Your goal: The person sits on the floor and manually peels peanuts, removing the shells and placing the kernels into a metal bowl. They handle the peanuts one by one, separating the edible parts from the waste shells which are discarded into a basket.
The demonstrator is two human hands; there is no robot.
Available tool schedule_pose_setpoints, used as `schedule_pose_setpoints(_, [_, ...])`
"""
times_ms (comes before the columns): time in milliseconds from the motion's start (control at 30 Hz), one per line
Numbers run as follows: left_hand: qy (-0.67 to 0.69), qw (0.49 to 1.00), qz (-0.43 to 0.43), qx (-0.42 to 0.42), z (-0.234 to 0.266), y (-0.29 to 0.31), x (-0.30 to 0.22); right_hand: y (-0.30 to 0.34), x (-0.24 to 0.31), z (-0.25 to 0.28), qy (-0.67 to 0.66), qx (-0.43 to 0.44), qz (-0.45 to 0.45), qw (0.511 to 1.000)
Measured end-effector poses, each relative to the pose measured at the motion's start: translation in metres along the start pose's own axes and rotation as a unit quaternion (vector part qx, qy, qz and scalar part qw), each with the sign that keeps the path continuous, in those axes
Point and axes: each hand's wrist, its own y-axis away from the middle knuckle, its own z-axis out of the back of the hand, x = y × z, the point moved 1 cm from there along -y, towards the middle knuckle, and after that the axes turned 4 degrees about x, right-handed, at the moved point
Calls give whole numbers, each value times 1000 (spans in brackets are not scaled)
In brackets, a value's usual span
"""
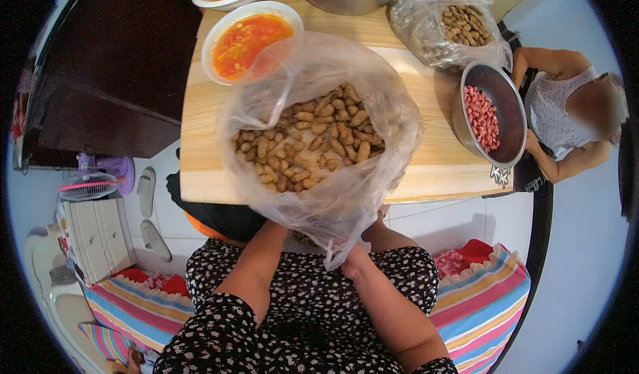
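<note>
A pale wood-grain bench (206, 154) stands over a white tiled floor (492, 221), with dark furniture (100, 101) to the left, a pink-and-purple fan (88, 186) by a white cabinet (100, 237), grey slippers (146, 194), and a striped, lace-edged cover (479, 314) on either side of the wearer. Small white, dark-outlined characters (499, 175) mark the bench's near right corner. The translucent, crumpled plastic bag (399, 134) lies open on the bench's near edge, its mouth showing rough, tan unshelled peanuts (326, 134), while its hem droops over the lap of a black floral dress (313, 307). The right hand (355, 257) is clamped on the bag's gathered near corner; the left hand is hidden behind the plastic, so I cannot tell its state. Beyond the bag are a white bowl (208, 54) of glossy red-orange soup and a smooth metal basin (346, 4); to the right, a second bag (416, 31) of peanuts and a round steel bowl (509, 107) of pink kernels (482, 121), beside a seated person (556, 111).
</note>
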Motion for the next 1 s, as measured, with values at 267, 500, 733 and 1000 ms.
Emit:
schedule_pose_setpoints(267, [9,999,30,-20,38,-43,4,-5,6,7,34,16,-34,999])
schedule_pose_setpoints(500, [25,998,54,-28,39,-41,-2,-19,-8,15,49,44,-26,997])
schedule_pose_setpoints(733, [55,997,47,-19,36,37,-5,2,14,-6,105,-5,-23,994])
schedule_pose_setpoints(1000, [-5,977,-51,207,67,188,-2,32,4,-9,187,-31,34,981])
